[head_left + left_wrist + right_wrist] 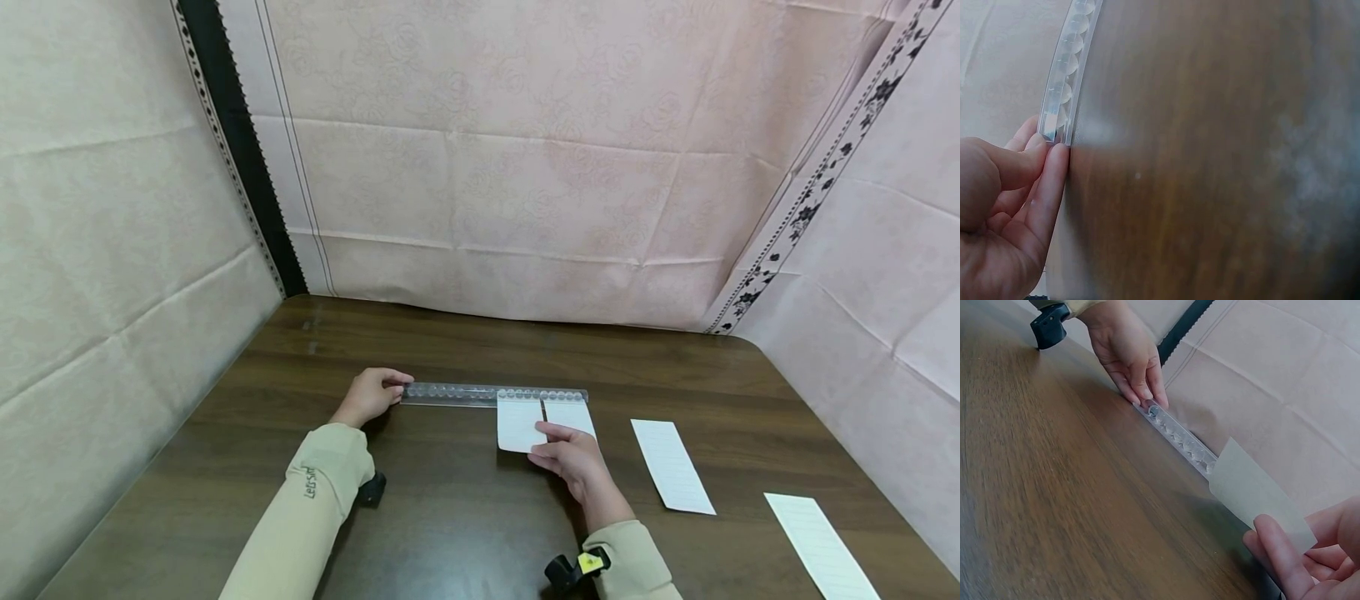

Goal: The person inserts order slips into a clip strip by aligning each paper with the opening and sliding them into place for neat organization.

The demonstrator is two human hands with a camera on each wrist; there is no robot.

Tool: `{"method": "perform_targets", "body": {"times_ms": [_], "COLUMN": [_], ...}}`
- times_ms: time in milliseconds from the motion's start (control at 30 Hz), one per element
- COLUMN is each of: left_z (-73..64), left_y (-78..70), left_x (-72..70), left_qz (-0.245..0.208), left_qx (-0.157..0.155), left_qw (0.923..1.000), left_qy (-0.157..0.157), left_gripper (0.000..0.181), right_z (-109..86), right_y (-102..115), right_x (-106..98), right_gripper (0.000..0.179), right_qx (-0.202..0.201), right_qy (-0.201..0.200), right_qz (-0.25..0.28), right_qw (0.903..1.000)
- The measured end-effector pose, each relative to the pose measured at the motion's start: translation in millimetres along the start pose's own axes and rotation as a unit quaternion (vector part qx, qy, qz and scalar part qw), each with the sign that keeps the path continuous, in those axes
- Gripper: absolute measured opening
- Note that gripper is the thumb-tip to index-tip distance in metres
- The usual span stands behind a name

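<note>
A long clear plastic strip [450, 394] with a row of round shapes along it lies across the middle of the table in the head view. My left hand [372, 393] pinches its left end between thumb and fingers, which the left wrist view shows closely. Near the strip's right end is white paper [519, 425], split by a narrow dark gap; the round shapes show against its upper part. My right hand [572, 458] pinches the paper's lower edge. In the right wrist view the paper [1257, 494] stands tilted, covering the strip's near part.
Two lined white paper strips, a nearer one [821, 546] and a farther one [672, 467], lie on the brown wooden table [450, 517] to the right. Pale patterned cloth [487, 192] hangs behind and along both sides. A black device sits at each wrist.
</note>
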State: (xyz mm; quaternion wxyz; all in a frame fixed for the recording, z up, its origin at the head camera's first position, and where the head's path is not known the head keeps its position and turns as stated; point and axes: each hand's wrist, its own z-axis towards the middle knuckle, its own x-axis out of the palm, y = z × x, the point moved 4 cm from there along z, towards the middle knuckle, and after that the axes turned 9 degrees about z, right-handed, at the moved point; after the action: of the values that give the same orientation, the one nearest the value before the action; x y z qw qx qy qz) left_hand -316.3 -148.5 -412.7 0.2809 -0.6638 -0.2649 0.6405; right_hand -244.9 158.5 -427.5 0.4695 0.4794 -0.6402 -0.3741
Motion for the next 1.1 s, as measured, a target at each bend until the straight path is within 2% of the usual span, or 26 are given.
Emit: {"method": "perform_targets", "body": {"times_ms": [567, 867, 1100], "left_z": [-0.5, 3.4, 4.3], "left_y": [-1.7, 1.0, 2.8], "left_x": [0.3, 1.5, 1.4], "left_qz": [-0.003, -0.002, 0.001], "left_qx": [0.005, 0.01, 0.014], "left_qw": [1.0, 0.9999, 0.9999], "left_qy": [0.001, -0.004, -0.006], "left_gripper": [0.022, 0.021, 0.021], "right_z": [0.2, -3.4, -6.6], "right_y": [0.8, 6.8, 13.1], "right_x": [-4.2, -9.5, -15.6], "right_gripper": [0.043, 0.039, 0.034], "right_qx": [0.004, -0.009, -0.03], "right_qy": [-0.006, -0.026, -0.035], "right_qz": [-0.011, -0.103, -0.126], "right_qw": [0.9999, 0.9943, 0.9909]}}
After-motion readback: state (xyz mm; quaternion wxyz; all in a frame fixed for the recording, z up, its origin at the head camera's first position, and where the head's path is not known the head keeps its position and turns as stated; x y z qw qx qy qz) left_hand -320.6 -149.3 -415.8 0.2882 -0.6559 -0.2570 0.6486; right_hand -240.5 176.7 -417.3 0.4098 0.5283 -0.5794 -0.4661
